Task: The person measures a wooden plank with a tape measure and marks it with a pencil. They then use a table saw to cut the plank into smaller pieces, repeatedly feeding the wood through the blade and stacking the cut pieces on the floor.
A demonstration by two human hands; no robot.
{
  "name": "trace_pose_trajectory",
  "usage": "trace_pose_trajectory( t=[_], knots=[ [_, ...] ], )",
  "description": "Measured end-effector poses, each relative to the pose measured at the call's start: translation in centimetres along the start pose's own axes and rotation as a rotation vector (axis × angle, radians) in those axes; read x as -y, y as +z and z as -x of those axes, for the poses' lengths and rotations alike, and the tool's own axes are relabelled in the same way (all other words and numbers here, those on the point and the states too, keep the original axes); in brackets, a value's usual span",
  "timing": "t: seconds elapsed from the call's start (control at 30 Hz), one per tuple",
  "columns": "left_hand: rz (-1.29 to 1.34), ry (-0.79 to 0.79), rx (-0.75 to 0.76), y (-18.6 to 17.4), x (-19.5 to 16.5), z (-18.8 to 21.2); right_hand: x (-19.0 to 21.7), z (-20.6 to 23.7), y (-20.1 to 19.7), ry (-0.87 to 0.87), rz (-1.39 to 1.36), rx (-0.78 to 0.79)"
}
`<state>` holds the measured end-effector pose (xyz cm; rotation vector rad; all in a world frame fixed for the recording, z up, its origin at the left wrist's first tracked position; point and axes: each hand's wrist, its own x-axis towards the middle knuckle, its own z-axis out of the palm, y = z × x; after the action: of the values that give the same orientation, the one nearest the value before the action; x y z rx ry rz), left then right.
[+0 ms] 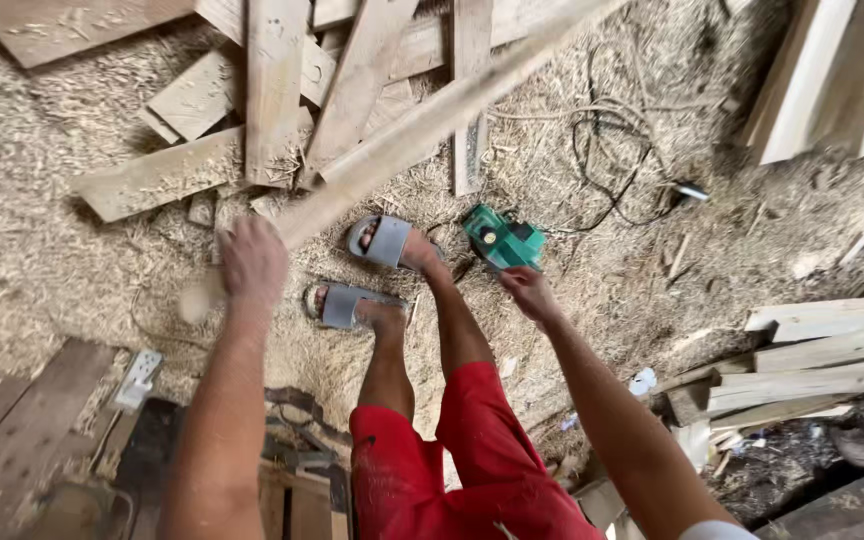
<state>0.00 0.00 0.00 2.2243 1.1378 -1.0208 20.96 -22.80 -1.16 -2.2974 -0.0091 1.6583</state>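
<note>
My left hand [251, 260] is closed around the near end of a long wooden plank [432, 118] that slants up to the right, blurred with motion. My right hand [529, 292] hangs with loose fingers just below a green electric planer [503, 240] lying on the shavings; whether it touches the tool is unclear. My feet in grey sandals [384, 241] stand between the two hands, below red shorts [452, 460].
Sawdust and shavings cover the floor. Loose boards [272, 90] lie piled at the top left, stacked planks [832, 350] at the right, more timber [832, 80] at the top right. A black cable [602, 170] snakes behind the planer. A white socket strip [138, 378] lies at the lower left.
</note>
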Motion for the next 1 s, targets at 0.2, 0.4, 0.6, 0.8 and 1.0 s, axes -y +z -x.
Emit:
trace_pose_trajectory(
  t=[0.2,0.4,0.6,0.8,1.0],
  knots=[
    [0.502,-0.053,0.135,2.1,-3.7,14.9,7.7,7.5,2.5,0.067,-0.624,0.205],
    [0.404,-0.155,-0.11,7.1,-4.7,32.0,9.9,14.9,6.2,0.191,-0.803,0.149],
    [0.766,-0.477,-0.234,13.3,-3.0,56.0,2.4,33.4,7.8,0.193,-0.615,0.641],
    [0.833,-0.832,-0.522,19.0,-5.8,76.0,6.4,43.4,7.7,-0.143,-0.36,0.97],
    [1.015,-1.143,-0.777,14.8,-9.0,82.5,6.2,56.2,19.1,-0.208,-0.015,1.155]
  ],
)
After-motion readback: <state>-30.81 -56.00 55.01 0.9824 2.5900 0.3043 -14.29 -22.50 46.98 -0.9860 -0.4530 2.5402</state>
